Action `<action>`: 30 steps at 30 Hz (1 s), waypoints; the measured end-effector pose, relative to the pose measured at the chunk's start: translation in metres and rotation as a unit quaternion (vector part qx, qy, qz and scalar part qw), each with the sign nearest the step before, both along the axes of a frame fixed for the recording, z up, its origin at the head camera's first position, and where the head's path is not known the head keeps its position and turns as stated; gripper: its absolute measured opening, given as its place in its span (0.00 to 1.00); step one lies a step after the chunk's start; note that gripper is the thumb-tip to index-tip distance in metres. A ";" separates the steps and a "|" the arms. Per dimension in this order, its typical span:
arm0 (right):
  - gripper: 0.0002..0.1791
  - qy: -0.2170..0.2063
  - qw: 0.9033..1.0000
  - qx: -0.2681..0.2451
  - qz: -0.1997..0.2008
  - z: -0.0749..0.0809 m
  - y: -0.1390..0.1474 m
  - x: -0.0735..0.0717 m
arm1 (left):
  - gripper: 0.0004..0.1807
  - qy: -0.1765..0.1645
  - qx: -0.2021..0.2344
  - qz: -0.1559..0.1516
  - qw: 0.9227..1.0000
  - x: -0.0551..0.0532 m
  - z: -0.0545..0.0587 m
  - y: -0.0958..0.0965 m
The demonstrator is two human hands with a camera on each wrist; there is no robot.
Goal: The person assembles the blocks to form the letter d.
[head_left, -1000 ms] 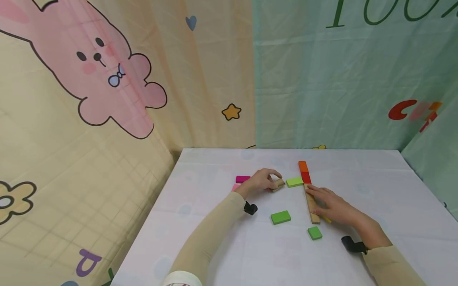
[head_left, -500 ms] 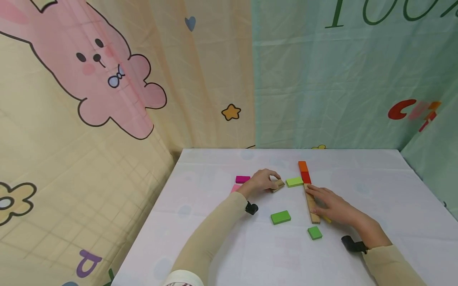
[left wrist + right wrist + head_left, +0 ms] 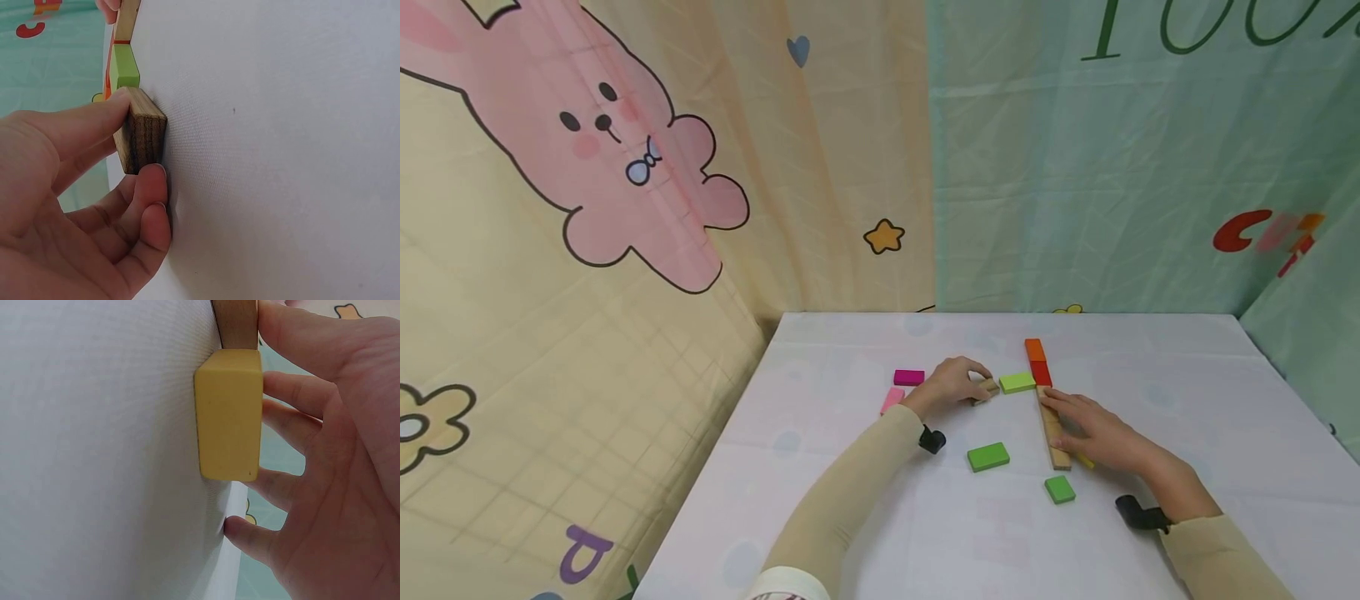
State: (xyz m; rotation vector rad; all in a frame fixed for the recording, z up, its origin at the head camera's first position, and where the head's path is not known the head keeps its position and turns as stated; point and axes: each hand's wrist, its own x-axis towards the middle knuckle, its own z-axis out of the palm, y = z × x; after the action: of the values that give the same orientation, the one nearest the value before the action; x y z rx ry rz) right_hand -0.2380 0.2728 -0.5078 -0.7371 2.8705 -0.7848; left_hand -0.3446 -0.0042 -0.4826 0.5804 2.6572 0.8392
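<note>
My left hand (image 3: 951, 383) pinches a short natural-wood block (image 3: 147, 140) between thumb and fingers, low over the white cloth. Just beyond it lies a light green block (image 3: 1017, 382), which reaches toward a line of blocks. In that line are an orange block (image 3: 1034, 348), a red block (image 3: 1040, 372) and a long wooden block (image 3: 1049, 429) running toward me. My right hand (image 3: 1093, 429) rests on the long wooden block with its fingers extended. Under that palm lies a yellow block (image 3: 230, 422), mostly hidden in the head view, its end facing the right wrist camera.
A magenta block (image 3: 909, 377) and a pink block (image 3: 892, 398) lie left of my left hand. Nearer to me are a green block (image 3: 988, 457) and a smaller green block (image 3: 1060, 489). Printed curtains (image 3: 1112, 167) hang behind the white table (image 3: 1210, 392).
My left hand and the short wooden block have shifted slightly to the right and nearer, uncovering more of the pink block. My right hand stays in place on the long wooden block.
</note>
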 end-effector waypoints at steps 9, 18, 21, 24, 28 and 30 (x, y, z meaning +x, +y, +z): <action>0.44 -0.005 1.000 0.009 -0.001 0.002 0.001 0.000 | 0.19 0.000 -0.001 -0.006 1.000 0.000 -0.001 0.002; 0.44 -0.007 1.000 0.008 -0.002 0.000 0.001 0.000 | 0.19 -0.001 -0.003 -0.001 1.000 0.003 0.000 0.005; 0.44 -0.006 1.000 0.011 -0.002 0.000 0.001 0.000 | 0.19 0.003 -0.006 -0.003 1.000 0.002 -0.002 0.005; 0.44 -0.006 1.000 0.011 -0.002 0.001 0.000 0.000 | 0.20 0.009 -0.008 -0.007 1.000 0.001 -0.003 0.005; 0.44 -0.006 1.000 0.013 -0.002 0.002 0.000 0.001 | 0.20 0.015 -0.011 -0.010 1.000 0.001 -0.005 0.005; 0.44 -0.005 1.000 0.013 -0.003 0.001 0.000 0.001 | 0.20 0.016 -0.012 -0.012 1.000 0.001 -0.005 0.005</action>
State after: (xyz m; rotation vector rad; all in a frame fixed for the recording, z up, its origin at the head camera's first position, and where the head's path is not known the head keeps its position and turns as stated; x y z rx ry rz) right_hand -0.2370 0.2729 -0.5067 -0.7197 2.8688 -0.7473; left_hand -0.3433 0.0012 -0.4876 0.6236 2.6799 0.7964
